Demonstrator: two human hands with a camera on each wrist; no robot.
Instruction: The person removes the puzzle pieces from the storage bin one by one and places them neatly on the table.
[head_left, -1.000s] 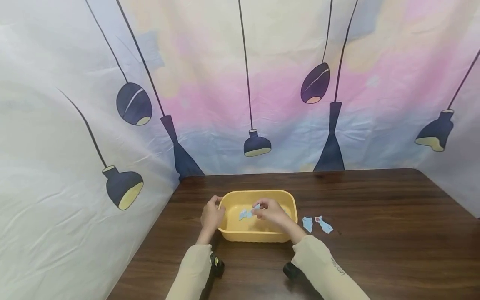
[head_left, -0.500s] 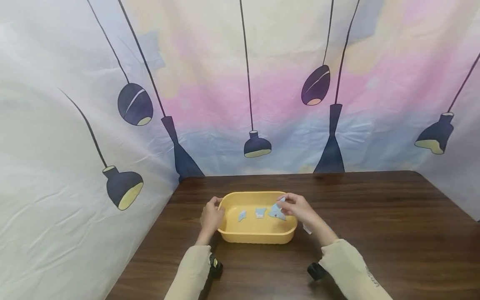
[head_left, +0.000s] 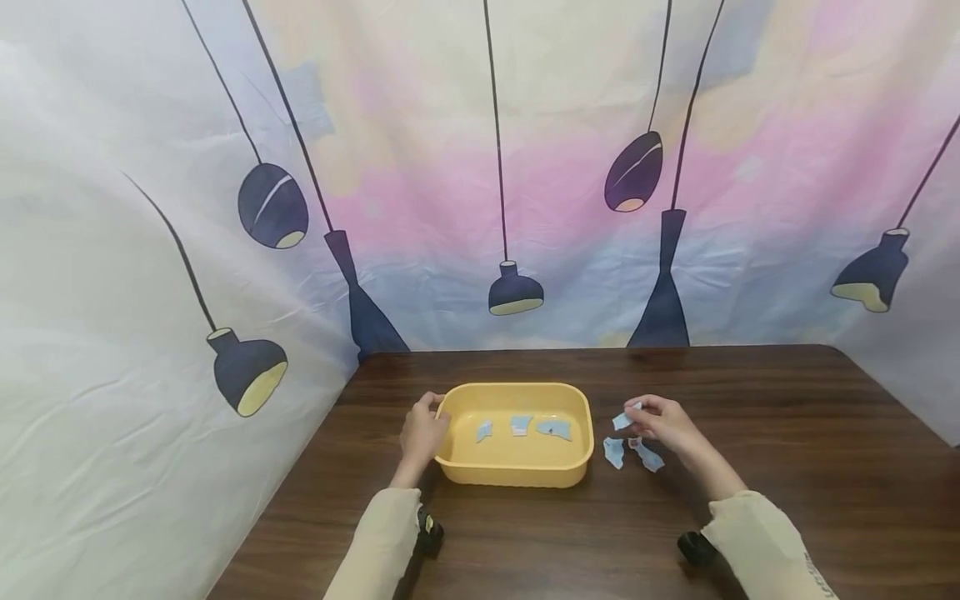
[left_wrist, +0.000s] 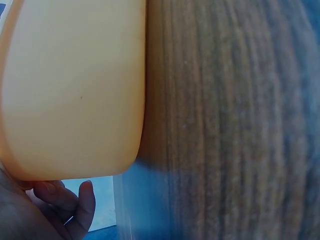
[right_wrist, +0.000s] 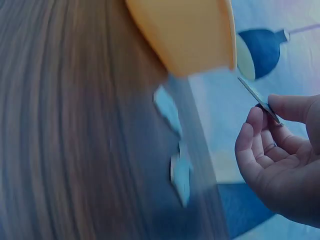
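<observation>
Pinching thin blue piece (head_left: 622,422) beside rounded tub (head_left: 513,476)

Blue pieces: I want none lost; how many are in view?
6: left piece, middle piece and right piece in the yellow basin; two on the table beside it, nearer piece and farther piece; held piece in the right hand. Others may be hidden.
</observation>
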